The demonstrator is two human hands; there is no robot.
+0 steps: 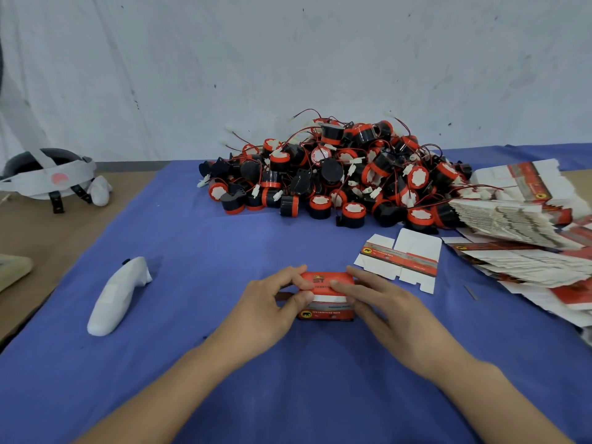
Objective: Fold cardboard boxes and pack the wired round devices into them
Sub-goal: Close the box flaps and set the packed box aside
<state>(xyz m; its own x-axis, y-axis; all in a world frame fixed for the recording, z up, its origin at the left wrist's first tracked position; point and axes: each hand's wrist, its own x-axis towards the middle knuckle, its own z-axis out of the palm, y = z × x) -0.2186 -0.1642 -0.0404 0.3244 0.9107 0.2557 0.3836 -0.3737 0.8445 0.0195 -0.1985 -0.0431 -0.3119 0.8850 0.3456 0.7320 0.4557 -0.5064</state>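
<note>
A small red and white cardboard box [326,304] stands folded up on the blue cloth in front of me. My left hand [272,306] grips its left side, thumb and fingers pinching the top edge. From the other side, my right hand [384,310] presses its fingers over the top flap. One flat unfolded box blank [402,259] lies just right of the box. A big heap of black and red round devices [336,177] with red wires and white plugs fills the far middle of the table.
Stacks of flat box blanks [519,238] spread along the right side. A white controller [117,296] lies on the blue cloth [198,245] to the left. A grey headset [48,174] rests at the far left on bare brown tabletop. A white wall stands behind.
</note>
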